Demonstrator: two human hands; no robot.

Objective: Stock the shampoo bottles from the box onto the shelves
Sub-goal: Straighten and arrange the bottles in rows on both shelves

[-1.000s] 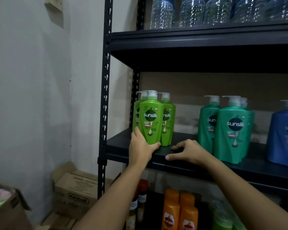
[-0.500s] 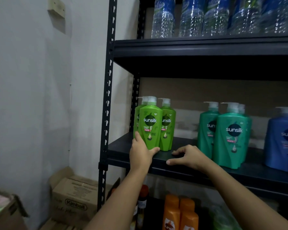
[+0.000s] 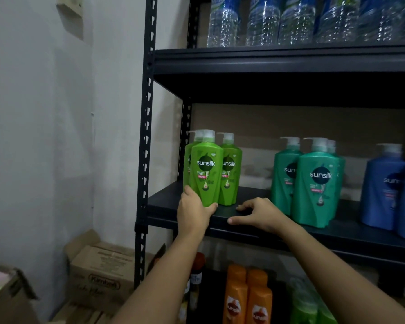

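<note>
1. Landmark: middle shelf (image 3: 255, 226) of a dark metal rack; its front-left upright post (image 3: 147, 141) is perforated.
2. Left hand (image 3: 193, 212) is at the shelf's front-left corner, fingers and thumb wrapped round the base of the front light-green shampoo bottle (image 3: 206, 169); thumb under its lower right edge.
3. That bottle stands upright on the shelf near the front edge, label "sunsilk" facing out, white pump on top.
4. Two more light-green bottles (image 3: 230, 169) are on the shelf directly behind it, one to its right and one mostly hidden at its left, touching or just beside it; cannot tell which.
5. Right hand (image 3: 258, 213) rests on the shelf's front lip just right of the light-green group, fingers loosely bent, fingertips on the shelf surface, thumb along the front edge, gripping nothing.
6. Teal shampoo bottles (image 3: 316, 183) stand further right on the same shelf, well apart from the light-green group.
7. Blue shampoo bottles (image 3: 384, 188) are at the shelf's far right, partly cut off.
8. Above the shelf: clear water bottles (image 3: 262, 22) in a row on the top level.
9. Below the shelf: orange bottles (image 3: 246, 298) and a dark bottle to their left.
10. Left of the rack, on the floor below shelf level: an open cardboard box (image 3: 101, 277) against the wall (image 3: 45, 136); another box corner (image 3: 7, 298) at the frame's lower left.
</note>
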